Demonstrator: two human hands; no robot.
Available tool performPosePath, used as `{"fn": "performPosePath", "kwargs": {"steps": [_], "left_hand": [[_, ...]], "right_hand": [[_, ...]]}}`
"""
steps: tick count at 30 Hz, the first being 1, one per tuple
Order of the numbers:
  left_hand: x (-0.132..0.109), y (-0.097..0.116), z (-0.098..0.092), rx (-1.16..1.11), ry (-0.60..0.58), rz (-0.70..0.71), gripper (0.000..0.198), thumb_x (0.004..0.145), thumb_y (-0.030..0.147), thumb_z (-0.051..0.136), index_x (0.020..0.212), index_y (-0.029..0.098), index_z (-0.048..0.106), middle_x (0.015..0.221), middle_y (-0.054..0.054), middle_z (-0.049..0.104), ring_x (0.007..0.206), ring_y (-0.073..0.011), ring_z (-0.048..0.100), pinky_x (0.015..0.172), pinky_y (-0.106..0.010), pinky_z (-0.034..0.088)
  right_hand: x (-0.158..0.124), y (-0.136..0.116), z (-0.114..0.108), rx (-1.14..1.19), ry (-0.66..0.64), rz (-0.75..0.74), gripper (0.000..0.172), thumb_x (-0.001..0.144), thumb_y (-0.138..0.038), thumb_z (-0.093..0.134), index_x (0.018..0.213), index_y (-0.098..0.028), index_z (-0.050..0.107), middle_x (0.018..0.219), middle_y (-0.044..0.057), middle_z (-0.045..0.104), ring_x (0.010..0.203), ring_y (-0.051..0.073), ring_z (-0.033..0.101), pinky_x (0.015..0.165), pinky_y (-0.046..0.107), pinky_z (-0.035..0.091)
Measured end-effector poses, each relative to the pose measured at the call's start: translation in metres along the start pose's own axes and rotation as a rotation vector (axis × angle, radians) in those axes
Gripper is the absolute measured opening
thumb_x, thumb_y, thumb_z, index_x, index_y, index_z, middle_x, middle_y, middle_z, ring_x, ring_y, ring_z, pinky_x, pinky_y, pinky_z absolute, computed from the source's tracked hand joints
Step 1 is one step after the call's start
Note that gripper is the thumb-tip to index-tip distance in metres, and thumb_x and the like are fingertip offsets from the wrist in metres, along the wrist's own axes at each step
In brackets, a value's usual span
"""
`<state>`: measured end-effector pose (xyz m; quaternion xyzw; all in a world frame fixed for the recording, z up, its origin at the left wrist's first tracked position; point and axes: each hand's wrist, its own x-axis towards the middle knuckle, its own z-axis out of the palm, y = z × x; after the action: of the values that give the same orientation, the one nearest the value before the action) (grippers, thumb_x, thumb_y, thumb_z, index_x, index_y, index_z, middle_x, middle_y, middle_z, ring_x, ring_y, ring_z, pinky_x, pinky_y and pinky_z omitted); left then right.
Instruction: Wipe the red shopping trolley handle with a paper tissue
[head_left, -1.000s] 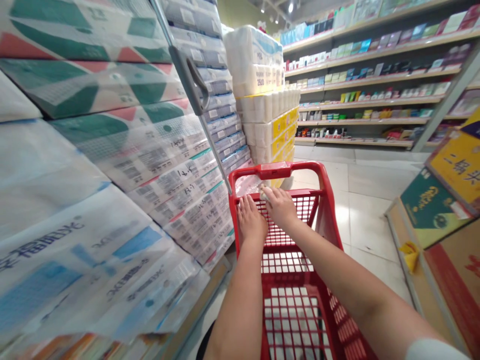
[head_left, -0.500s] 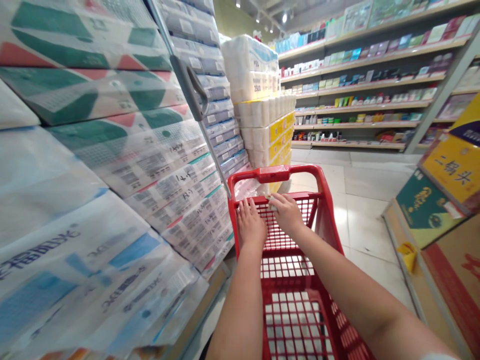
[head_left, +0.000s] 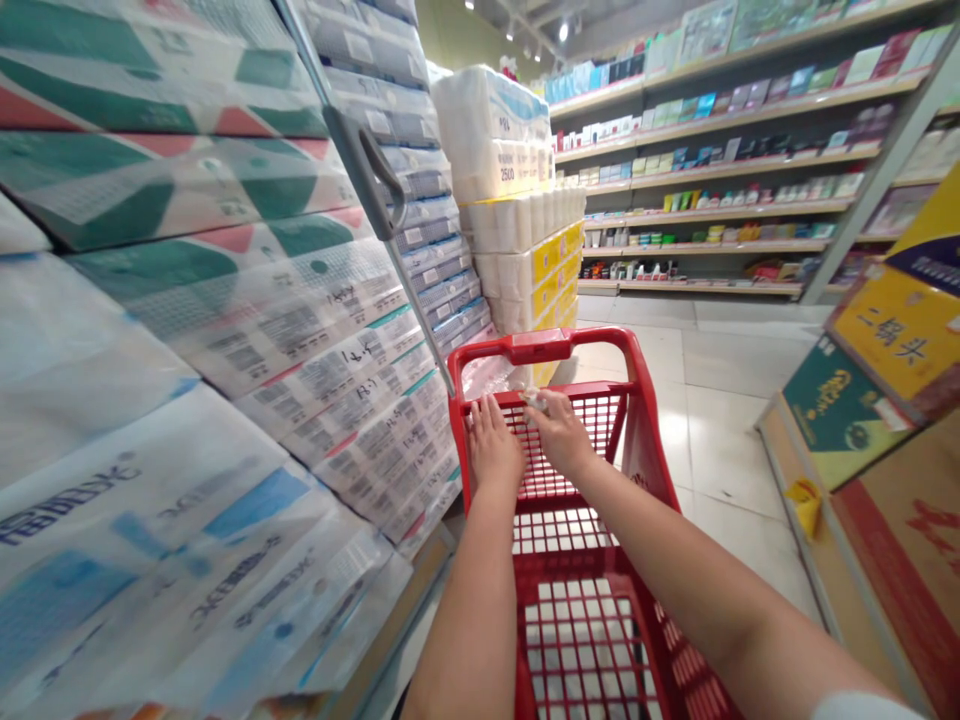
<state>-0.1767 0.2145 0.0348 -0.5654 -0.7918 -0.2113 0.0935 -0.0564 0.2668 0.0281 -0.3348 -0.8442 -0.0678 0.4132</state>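
A red plastic shopping basket [head_left: 544,566] with grid walls stands in front of me, its handle at the far end. Against the inside of its far left part, my left hand [head_left: 495,445] lies flat with the fingers stretched out. To its right, my right hand [head_left: 559,432] is closed at the far rim, pinching a small whitish item [head_left: 535,400] too small to name. A grey pull handle [head_left: 367,175] on a metal rod slants up to the left from the basket's far left corner.
Stacked tissue packs [head_left: 247,300] rise close on the left, with toilet roll packs [head_left: 502,200] beyond. Stocked shelves [head_left: 720,210] line the back. Yellow and green boxes [head_left: 844,410] stand on a low platform at right, beside the tiled floor [head_left: 712,440].
The view has shifted slightly, so the basket, shelves and packs sit a little further left. Both hands keep nearly the same places on the basket.
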Motion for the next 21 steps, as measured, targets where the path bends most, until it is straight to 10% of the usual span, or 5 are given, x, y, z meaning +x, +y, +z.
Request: {"fn": "performPosePath", "kwargs": {"steps": [5,21], "left_hand": [[-0.001,-0.001,0.001,0.013,0.005,0.004,0.069,0.085,0.012,0.037,0.150,0.009,0.013,0.158,-0.010,0.014,0.145,-0.0260,0.008,0.115,-0.045,0.026],[-0.004,0.001,0.002,0.041,0.075,0.048,0.065,0.086,0.013,0.042,0.148,0.012,0.022,0.156,-0.017,0.018,0.145,-0.0284,0.009,0.114,-0.048,0.027]], "right_hand": [[-0.005,-0.004,0.004,-0.026,-0.238,-0.099,0.017,0.087,-0.013,0.054,0.093,-0.019,0.069,0.102,0.008,0.063,0.099,0.022,0.050,0.084,0.034,0.044],[-0.005,-0.008,-0.001,-0.078,-0.349,-0.052,0.016,0.090,-0.015,0.052,0.093,-0.020,0.066,0.104,0.008,0.062,0.099,0.021,0.050,0.078,0.029,0.045]]}}
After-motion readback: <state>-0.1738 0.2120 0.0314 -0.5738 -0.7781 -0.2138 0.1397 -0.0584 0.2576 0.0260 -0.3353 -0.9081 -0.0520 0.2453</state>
